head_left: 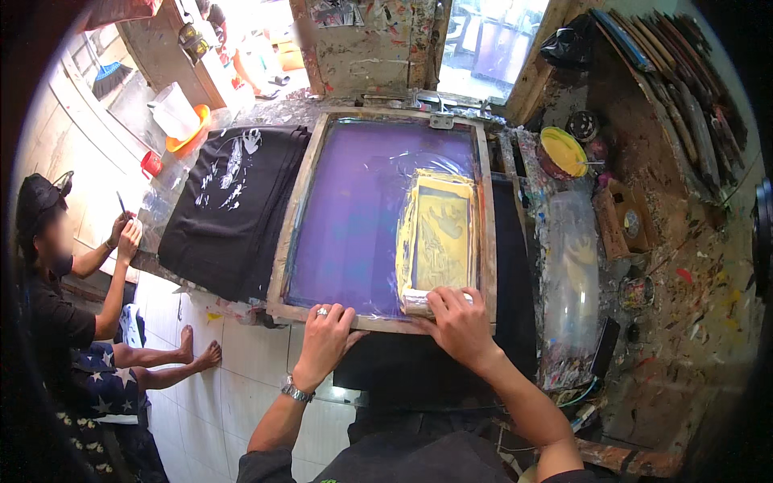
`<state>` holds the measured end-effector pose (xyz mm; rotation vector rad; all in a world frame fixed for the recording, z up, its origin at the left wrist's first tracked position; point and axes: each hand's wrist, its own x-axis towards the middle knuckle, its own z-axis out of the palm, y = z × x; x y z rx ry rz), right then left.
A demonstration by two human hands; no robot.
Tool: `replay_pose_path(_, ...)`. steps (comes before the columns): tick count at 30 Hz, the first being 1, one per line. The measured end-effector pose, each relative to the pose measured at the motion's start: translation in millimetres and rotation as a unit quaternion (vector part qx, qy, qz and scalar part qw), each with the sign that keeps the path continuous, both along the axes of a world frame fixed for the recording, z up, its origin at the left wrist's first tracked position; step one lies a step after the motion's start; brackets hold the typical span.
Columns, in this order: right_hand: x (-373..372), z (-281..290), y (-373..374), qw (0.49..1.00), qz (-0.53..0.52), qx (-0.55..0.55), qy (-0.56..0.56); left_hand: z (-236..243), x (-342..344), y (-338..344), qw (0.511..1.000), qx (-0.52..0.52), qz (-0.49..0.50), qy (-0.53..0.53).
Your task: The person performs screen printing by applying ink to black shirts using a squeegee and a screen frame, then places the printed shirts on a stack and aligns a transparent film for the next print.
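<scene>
A wooden-framed printing screen (281, 266) with purple mesh lies in front of me, over black fabric (515, 274). Yellow ink (451, 211) coats a rectangular area on the right of the mesh, where a pale printed design shows. My left hand (327, 336), with a ring and a wristwatch, grips the near edge of the frame, fingers on top and thumb below. At the near end of the ink, my right hand (460, 324) is closed around a squeegee (416, 303). Part of the squeegee is hidden under the fingers.
Folded black fabric with a white print (233, 201) lies left of the screen. A tub of yellow ink (563, 151), a cardboard box (624, 217) and a clear plastic sheet (572, 266) are on the right. A seated person (68, 298) is at the left, holding something thin.
</scene>
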<state>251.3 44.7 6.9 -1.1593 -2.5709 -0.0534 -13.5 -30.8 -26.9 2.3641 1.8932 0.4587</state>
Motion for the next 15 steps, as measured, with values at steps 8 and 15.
replay_pose_path(8,-1,12,22,0.990,0.005,-0.134,-0.030,-1,-6,-3,1.000,-0.006,0.008,-0.028)
replay_pose_path(15,-28,-43,105,0.982,-0.023,0.186,-0.008,2,0,-2,1.000,0.001,0.007,-0.021)
